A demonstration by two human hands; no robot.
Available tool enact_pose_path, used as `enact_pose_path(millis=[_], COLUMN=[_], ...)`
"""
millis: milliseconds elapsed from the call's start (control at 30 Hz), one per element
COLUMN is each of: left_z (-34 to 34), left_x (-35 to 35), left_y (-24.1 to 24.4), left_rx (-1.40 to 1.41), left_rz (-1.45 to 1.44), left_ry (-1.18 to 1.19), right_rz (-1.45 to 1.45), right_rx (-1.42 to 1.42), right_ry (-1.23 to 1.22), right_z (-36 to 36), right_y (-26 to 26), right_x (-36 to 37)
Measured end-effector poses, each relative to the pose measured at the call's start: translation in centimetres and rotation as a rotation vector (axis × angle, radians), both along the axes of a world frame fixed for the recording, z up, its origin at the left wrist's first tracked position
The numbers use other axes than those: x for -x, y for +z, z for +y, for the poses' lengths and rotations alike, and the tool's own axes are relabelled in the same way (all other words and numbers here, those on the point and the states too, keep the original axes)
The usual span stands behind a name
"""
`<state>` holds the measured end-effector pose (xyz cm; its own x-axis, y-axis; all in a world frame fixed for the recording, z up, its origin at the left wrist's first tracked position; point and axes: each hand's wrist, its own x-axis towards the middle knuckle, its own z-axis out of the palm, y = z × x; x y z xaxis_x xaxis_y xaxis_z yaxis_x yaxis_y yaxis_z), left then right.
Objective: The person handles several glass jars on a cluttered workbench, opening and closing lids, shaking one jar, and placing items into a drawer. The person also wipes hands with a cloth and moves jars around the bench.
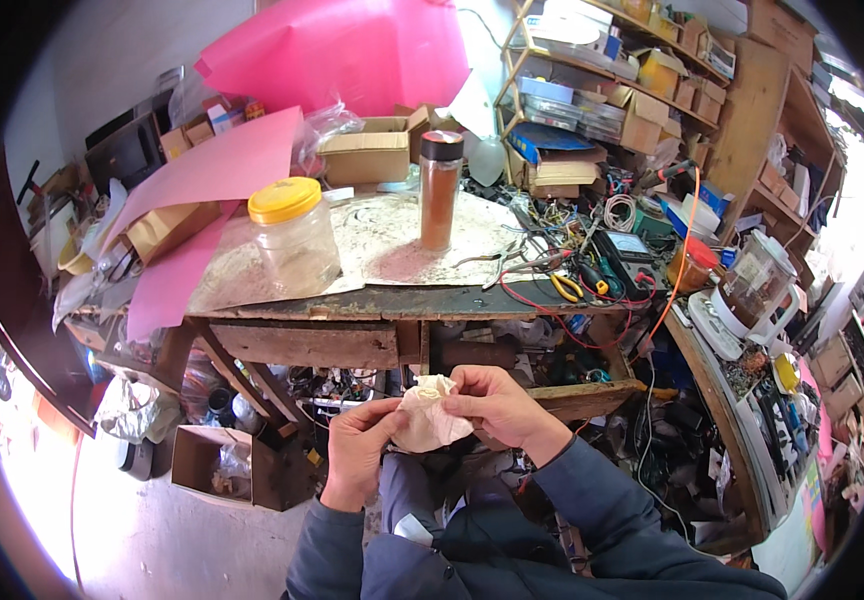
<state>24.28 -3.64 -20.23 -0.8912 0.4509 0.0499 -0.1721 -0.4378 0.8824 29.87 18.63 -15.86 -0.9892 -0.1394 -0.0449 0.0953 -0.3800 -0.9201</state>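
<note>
A crumpled, off-white piece of tissue or thin cloth is stretched between my two hands, above my lap. My left hand pinches its left edge between thumb and fingers. On the other side, my right hand grips the upper right edge. A small yellowish patch shows near the top of the piece; what it is cannot be told. Beyond my hands stands the wooden workbench, with a pulled-out drawer just past my right hand.
On the bench stand a yellow-lidded plastic jar, a dark-capped bottle, pliers and an analog multimeter. A glass kettle is on the right side table. An open cardboard box sits on the floor at left.
</note>
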Motion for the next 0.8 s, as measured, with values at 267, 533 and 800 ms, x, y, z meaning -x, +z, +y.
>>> enact_pose_path(millis=[267,533,800], left_z=[0.4,0.3,3.2], left_x=[-0.9,-0.5,-7.0], left_y=[0.4,-0.4,2.4], left_rx=[0.041,-0.346,-0.572], left_rz=[-0.279,-0.363,-0.085], left_ry=[0.263,-0.084,0.162], right_rz=[0.173,0.911,0.860], right_rx=[-0.202,-1.293,-1.108], right_ry=[-0.176,-0.096,-0.094], right_z=[-2.4,-6.4,-10.1], right_y=[0.0,1.0,-0.3], right_x=[0.6,-1.0,-0.6])
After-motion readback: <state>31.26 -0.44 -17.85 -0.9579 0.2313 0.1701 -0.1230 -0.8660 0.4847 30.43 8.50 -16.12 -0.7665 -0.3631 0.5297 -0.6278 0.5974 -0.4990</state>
